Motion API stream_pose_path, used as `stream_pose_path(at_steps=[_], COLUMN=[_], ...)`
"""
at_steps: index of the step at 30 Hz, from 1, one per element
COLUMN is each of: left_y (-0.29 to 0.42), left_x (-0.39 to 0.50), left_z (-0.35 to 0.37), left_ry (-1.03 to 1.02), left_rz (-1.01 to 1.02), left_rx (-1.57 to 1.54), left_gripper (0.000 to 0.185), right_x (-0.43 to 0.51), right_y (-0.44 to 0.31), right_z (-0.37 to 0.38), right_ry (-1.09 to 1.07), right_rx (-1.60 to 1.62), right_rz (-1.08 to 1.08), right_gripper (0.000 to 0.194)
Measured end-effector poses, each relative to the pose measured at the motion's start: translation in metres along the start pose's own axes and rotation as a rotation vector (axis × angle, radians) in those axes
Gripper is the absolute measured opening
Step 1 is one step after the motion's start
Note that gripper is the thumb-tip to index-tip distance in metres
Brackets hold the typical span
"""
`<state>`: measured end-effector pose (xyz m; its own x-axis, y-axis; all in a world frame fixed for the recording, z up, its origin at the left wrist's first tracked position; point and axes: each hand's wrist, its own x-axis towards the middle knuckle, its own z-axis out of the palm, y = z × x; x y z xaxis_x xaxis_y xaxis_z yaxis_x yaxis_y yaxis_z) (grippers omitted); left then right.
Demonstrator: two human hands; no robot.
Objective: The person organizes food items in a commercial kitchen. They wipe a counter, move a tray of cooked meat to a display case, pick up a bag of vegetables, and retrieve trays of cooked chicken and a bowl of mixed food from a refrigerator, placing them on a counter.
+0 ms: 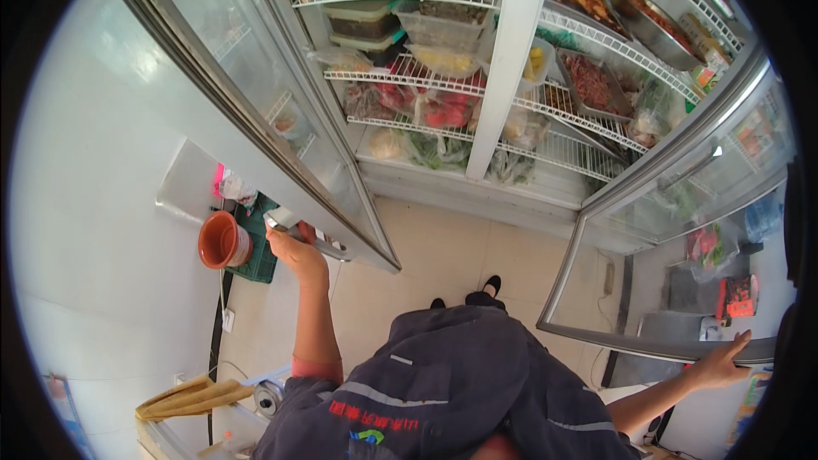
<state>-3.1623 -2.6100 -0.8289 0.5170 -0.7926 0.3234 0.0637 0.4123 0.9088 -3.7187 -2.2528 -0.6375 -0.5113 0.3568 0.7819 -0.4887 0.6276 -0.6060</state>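
Observation:
My left hand [295,249] is closed around the metal handle [326,248] of the open left glass door [287,108]. My right hand [719,364] rests on the frame edge of the open right glass door [652,268], fingers spread. Between the doors stands a display refrigerator with white wire shelves [409,78]. Its left side has lidded plastic boxes [364,29], bagged red items [444,108] and bagged greens [434,148]. On the right are a metal tray of raw meat [591,82] and a steel bowl of reddish food [658,22].
Left of the left door, a terracotta-coloured pot [223,241] stands by a green plastic crate [259,255]. Cables and a power strip [228,319] are near the wall. Behind the right door are a bagged vegetable item [709,246] and a red package [738,297].

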Motion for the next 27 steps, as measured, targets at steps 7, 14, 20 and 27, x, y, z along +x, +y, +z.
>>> stream_pose_path(at_steps=[7, 14, 20, 27], left_y=[0.006, 0.008, 0.012, 0.004], left_x=[-0.003, -0.002, -0.005, -0.003], left_z=[0.006, 0.006, 0.010, 0.007], left_ry=[-0.021, 0.017, 0.008, 0.023], left_rz=[0.036, -0.001, -0.038, -0.079], left_rx=[0.039, 0.069, 0.037, -0.025], left_gripper=[0.054, 0.055, 0.054, 0.054], right_x=[-0.002, 0.006, 0.006, 0.008], right_y=[-0.004, 0.012, 0.014, 0.017], right_z=[0.001, 0.004, 0.004, 0.005], right_ry=[0.027, 0.026, -0.011, -0.001], right_rx=[0.038, 0.040, 0.113, 0.065], right_rz=[-0.070, -0.067, -0.072, -0.020], right_gripper=[0.064, 0.061, 0.059, 0.057])
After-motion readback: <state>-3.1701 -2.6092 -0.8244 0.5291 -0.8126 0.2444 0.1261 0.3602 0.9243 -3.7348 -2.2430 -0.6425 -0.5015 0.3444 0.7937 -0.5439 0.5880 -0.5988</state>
